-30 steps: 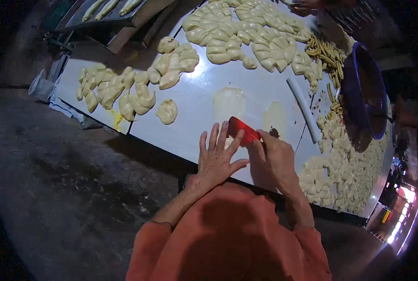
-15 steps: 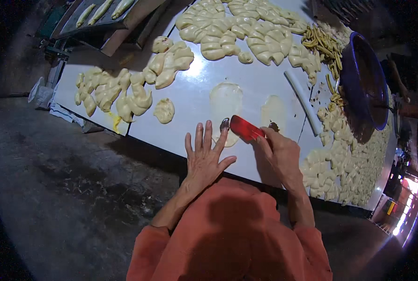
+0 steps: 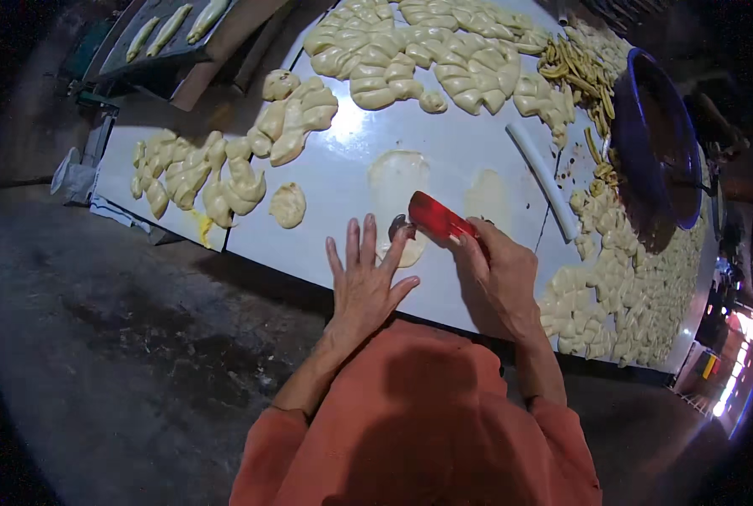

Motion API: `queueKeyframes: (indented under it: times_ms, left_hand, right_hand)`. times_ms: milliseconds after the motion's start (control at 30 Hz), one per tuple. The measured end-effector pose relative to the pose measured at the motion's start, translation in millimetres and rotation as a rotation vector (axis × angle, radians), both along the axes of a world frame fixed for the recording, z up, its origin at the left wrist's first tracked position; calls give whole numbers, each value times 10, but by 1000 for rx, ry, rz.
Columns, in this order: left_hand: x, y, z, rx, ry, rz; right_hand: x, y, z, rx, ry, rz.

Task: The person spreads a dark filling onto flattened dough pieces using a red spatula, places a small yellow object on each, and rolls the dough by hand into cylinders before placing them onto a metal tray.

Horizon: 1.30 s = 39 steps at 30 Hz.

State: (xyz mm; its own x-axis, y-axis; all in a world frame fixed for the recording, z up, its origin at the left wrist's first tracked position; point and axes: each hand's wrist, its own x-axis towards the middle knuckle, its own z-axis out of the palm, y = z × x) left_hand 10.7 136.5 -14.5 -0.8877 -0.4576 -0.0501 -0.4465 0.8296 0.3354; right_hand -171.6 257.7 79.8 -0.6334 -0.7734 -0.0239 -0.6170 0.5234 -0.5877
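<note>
My left hand (image 3: pixel 364 274) is spread, its index fingertip touching a dark brown filling (image 3: pixel 397 228) on a thinly flattened piece of dough (image 3: pixel 399 179). My right hand (image 3: pixel 508 271) grips the end of a red flat scraper (image 3: pixel 438 217), whose blade hangs tilted beside the filling. To the right of the scraper lies a second thin oval of dough (image 3: pixel 488 196), partly hidden by my right hand. A small round of dough (image 3: pixel 288 206) sits left of my left hand.
Many dough lumps (image 3: pixel 476 74) cover the white table (image 3: pixel 452 135) at the back and right. A pale rod (image 3: pixel 543 181) lies on the right, near a purple basin (image 3: pixel 697 160) and a heap of yellowish strips (image 3: pixel 580 72). A dark tray (image 3: pixel 161 59) stands at the back left.
The scraper has drawn slightly up and left, and more dark filling shows on the dough under my left fingertip. The whole view has shifted a little.
</note>
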Motion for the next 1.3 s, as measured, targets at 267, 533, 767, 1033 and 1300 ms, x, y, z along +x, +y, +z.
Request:
queueKeyframes:
  times_ms: [267,533,767,1033,1300]
  left_hand:
    - [209,-63,71,18,-23,-35]
    - [363,-73,-49,-63,13,-51]
    - [357,-105,-352,-246,222,-118]
    - [393,-141,-295,-226,319,-108]
    - [411,-128,-403,-257,388,-92]
  right_hand:
    - [7,-34,-47,-62,8,1]
    - [-653,355,-135,-151,-380,-358]
    - [-2235,1455,360,-240,951,-739]
    - [-2236,1751,487,367,795,-784]
    - [-2324,2142,339,-40,128,-954]
